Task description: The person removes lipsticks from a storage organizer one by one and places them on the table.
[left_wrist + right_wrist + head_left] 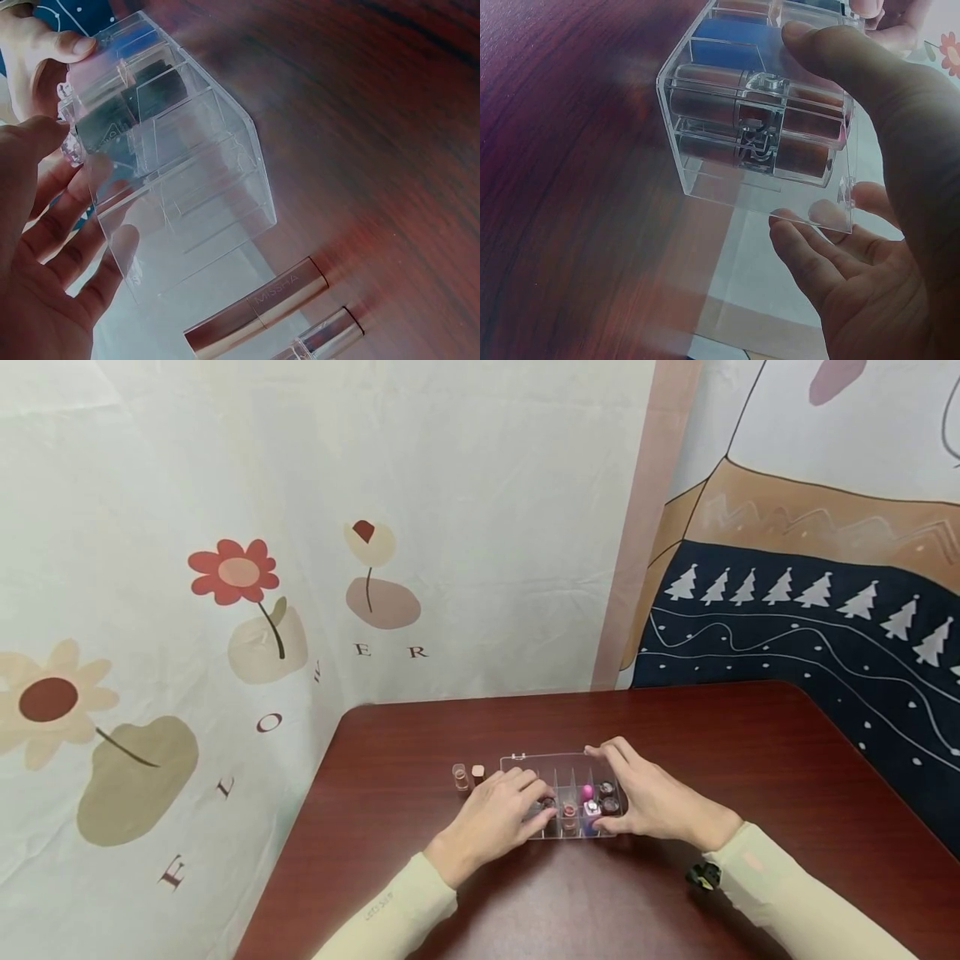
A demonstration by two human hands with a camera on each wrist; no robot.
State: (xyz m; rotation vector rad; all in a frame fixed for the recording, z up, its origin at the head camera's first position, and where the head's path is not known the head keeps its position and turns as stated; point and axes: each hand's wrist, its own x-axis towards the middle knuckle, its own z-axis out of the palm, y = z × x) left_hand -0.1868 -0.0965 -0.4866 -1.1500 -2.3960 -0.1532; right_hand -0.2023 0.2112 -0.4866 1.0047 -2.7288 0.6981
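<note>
A clear plastic organizer (564,777) with divided compartments stands on the table. My right hand (654,795) grips its right end, with the thumb on the near wall and the fingers at the far side. Over the organizer's left part, my left hand (495,814) pinches the top of a dark lipstick tube (112,120) standing in a compartment. Beside that tube are a reddish lipstick (569,815), a tube with a pink top (587,792) and a blue-purple tube (592,814). Clear-capped brownish tubes (802,112) fill the right end compartments. My left hand hides some left compartments in the head view.
Left of the organizer, a rose-gold lipstick marked MISSHA (259,307) and a clear-capped tube (461,777) are on the dark red table (405,743). Printed cloth (480,527) hangs behind the table. A dark object (703,877) shows by the right sleeve.
</note>
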